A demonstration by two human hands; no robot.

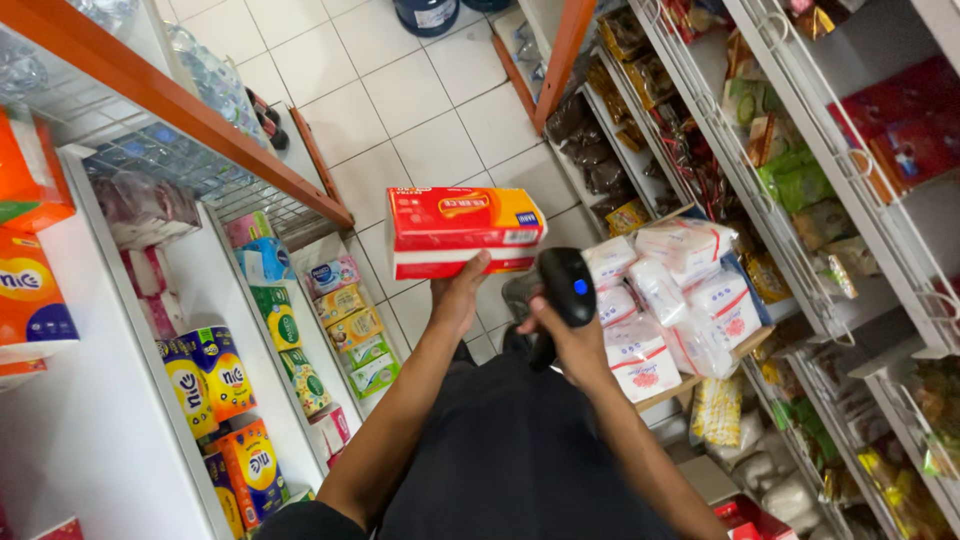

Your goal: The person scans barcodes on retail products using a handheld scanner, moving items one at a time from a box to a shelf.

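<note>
Gripping a black handheld scanner (566, 287) at frame centre, the right hand (572, 340) is aiming its head at the red and yellow tissue pack (465, 232), seemingly to read the pack's label. Just left, the left hand (458, 295) is propping that pack from below, thumb curling onto its lower face, fingers hidden behind. Beyond, white floor tiles (420, 120) are stretching toward the upper frame.

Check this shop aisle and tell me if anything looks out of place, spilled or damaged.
Nothing looks spilled or torn. The one untidy spot is the heap of white bagged goods piled loosely on a box in the aisle rather than on a shelf. The left hand holds a red and yellow pack intact; the right hand grips a black scanner.
</note>
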